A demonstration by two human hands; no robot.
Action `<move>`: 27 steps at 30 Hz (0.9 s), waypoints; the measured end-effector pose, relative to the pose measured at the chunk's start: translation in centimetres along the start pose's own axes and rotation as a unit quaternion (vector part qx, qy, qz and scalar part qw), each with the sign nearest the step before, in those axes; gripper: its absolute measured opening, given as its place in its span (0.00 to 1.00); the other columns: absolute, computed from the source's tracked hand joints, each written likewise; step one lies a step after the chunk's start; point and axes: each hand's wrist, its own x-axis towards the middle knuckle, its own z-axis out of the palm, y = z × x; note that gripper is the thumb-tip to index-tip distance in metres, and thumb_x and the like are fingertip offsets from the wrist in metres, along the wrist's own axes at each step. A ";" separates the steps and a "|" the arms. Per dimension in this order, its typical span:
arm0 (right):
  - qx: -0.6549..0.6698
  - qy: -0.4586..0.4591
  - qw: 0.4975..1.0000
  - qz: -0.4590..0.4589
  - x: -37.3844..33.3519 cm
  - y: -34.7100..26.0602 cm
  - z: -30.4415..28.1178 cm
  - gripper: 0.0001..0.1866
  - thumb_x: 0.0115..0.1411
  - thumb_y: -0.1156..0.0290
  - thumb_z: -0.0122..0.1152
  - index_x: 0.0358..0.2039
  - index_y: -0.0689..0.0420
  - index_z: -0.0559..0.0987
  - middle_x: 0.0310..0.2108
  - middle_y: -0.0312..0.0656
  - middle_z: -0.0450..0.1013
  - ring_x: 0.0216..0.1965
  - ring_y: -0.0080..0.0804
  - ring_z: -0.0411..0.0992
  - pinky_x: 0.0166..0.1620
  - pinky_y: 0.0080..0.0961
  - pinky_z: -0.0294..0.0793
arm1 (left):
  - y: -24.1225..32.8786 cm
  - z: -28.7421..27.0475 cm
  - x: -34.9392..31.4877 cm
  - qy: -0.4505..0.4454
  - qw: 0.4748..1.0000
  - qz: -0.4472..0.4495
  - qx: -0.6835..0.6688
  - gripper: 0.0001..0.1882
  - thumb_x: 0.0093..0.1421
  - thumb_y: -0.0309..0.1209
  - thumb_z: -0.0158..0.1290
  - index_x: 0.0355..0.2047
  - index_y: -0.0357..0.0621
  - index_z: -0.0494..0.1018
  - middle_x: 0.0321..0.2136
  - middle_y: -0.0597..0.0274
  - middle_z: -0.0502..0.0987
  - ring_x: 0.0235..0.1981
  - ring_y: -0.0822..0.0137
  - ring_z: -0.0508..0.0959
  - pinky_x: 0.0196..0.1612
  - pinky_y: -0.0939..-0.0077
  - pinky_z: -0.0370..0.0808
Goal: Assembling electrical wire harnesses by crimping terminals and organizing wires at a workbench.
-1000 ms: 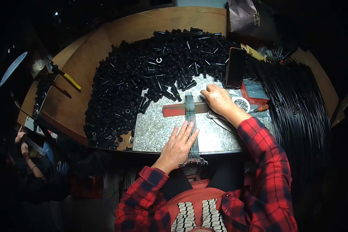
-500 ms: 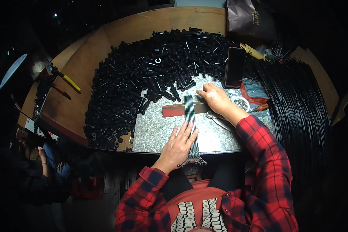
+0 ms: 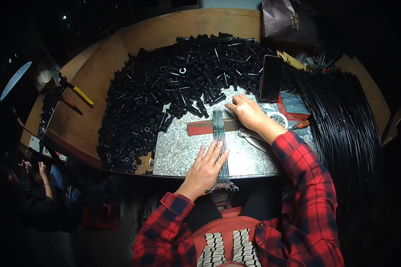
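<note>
A row of thin dark rods (image 3: pixel 219 129) lies side by side across a red and brown bar (image 3: pixel 199 128) on the speckled grey board (image 3: pixel 178 151). My left hand (image 3: pixel 205 167) rests on the rods with its fingers stretched out flat. Their near ends, with small dark knobs (image 3: pixel 222 185), stick out past the board's front edge. Beside the far tips of the rods, my right hand (image 3: pixel 248 111) is closed in a pinch. What its fingertips hold is too small to name. Under the right wrist lies a grey metal tool (image 3: pixel 254 138), partly covered.
Heaped black tubular parts (image 3: pixel 165 80) fill the wooden-walled bench. A phone (image 3: pixel 270 78) stands upright behind my right hand, near a red box (image 3: pixel 294 106), a round white dish (image 3: pixel 278 118) and a screwdriver (image 3: pixel 300 125). Long black rods (image 3: pixel 343 115) lie right; yellow-handled pliers (image 3: pixel 78 91) left.
My right hand has shifted very slightly at the rods' far tips. My left hand stays in place. At the far left, another person's hands have moved.
</note>
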 end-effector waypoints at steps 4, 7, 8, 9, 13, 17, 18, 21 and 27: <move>0.010 0.005 1.000 -0.002 0.0 -0.3 0.0 0.15 0.54 0.72 0.51 0.41 0.56 0.80 0.33 0.43 0.70 0.40 0.40 0.70 0.42 0.33 0.74 | 0.0 -0.1 0.0 -0.005 1.000 -0.001 -0.003 0.32 0.55 0.23 0.45 0.62 0.41 0.59 0.63 0.44 0.57 0.65 0.49 0.56 0.63 0.48 0.56; 0.006 0.009 1.000 -0.003 0.0 -0.2 0.0 0.15 0.54 0.72 0.51 0.42 0.56 0.80 0.33 0.43 0.70 0.40 0.40 0.71 0.42 0.33 0.74 | 0.0 0.0 0.0 -0.001 1.000 0.004 -0.006 0.32 0.54 0.23 0.45 0.62 0.41 0.59 0.63 0.44 0.57 0.65 0.48 0.56 0.63 0.48 0.56; 0.006 0.009 1.000 -0.003 0.1 -0.2 0.0 0.15 0.54 0.72 0.51 0.42 0.56 0.80 0.33 0.43 0.70 0.40 0.40 0.71 0.42 0.33 0.74 | 0.0 0.0 -0.1 -0.001 1.000 0.004 -0.006 0.32 0.54 0.23 0.45 0.62 0.41 0.59 0.63 0.44 0.57 0.65 0.48 0.56 0.63 0.48 0.56; 0.002 0.010 1.000 -0.006 0.1 -0.2 -0.1 0.15 0.55 0.73 0.51 0.42 0.56 0.80 0.33 0.44 0.70 0.40 0.40 0.71 0.43 0.33 0.74 | 0.0 0.0 -0.1 -0.004 1.000 0.002 -0.005 0.32 0.54 0.23 0.45 0.62 0.41 0.59 0.63 0.44 0.57 0.65 0.48 0.56 0.63 0.48 0.56; 0.014 0.001 1.000 -0.006 0.1 -0.2 0.1 0.15 0.55 0.73 0.50 0.42 0.57 0.80 0.34 0.44 0.70 0.41 0.41 0.71 0.43 0.34 0.74 | 0.0 0.0 -0.1 -0.003 1.000 0.000 -0.005 0.32 0.55 0.23 0.45 0.62 0.41 0.59 0.63 0.44 0.57 0.65 0.49 0.56 0.63 0.49 0.56; 0.013 -0.017 1.000 0.002 0.1 -0.3 0.1 0.18 0.54 0.76 0.50 0.46 0.55 0.79 0.34 0.43 0.70 0.41 0.40 0.70 0.44 0.32 0.73 | 0.0 -0.1 -0.1 -0.006 1.000 -0.003 -0.007 0.31 0.55 0.24 0.45 0.62 0.41 0.59 0.63 0.44 0.57 0.65 0.49 0.56 0.63 0.49 0.56; 0.014 -0.012 1.000 -0.001 0.2 -0.4 0.1 0.18 0.54 0.76 0.50 0.46 0.55 0.79 0.34 0.43 0.70 0.41 0.40 0.70 0.44 0.33 0.73 | 0.0 -0.1 0.0 -0.006 1.000 -0.003 -0.006 0.31 0.55 0.24 0.45 0.62 0.41 0.59 0.63 0.44 0.57 0.65 0.49 0.56 0.63 0.49 0.56; 0.023 -0.002 1.000 -0.006 0.3 -0.4 -0.1 0.16 0.55 0.74 0.50 0.44 0.56 0.79 0.34 0.44 0.70 0.41 0.41 0.70 0.44 0.33 0.73 | 0.0 0.0 -0.1 -0.007 1.000 -0.003 -0.007 0.31 0.55 0.24 0.45 0.62 0.41 0.59 0.63 0.44 0.57 0.66 0.49 0.56 0.63 0.49 0.55; 0.025 0.005 0.999 -0.019 0.5 -0.2 0.1 0.15 0.56 0.71 0.51 0.43 0.56 0.80 0.35 0.45 0.70 0.42 0.41 0.70 0.46 0.33 0.72 | 0.1 -0.1 -0.1 -0.007 1.000 -0.003 -0.009 0.31 0.55 0.24 0.45 0.62 0.41 0.58 0.63 0.44 0.56 0.66 0.49 0.55 0.63 0.49 0.55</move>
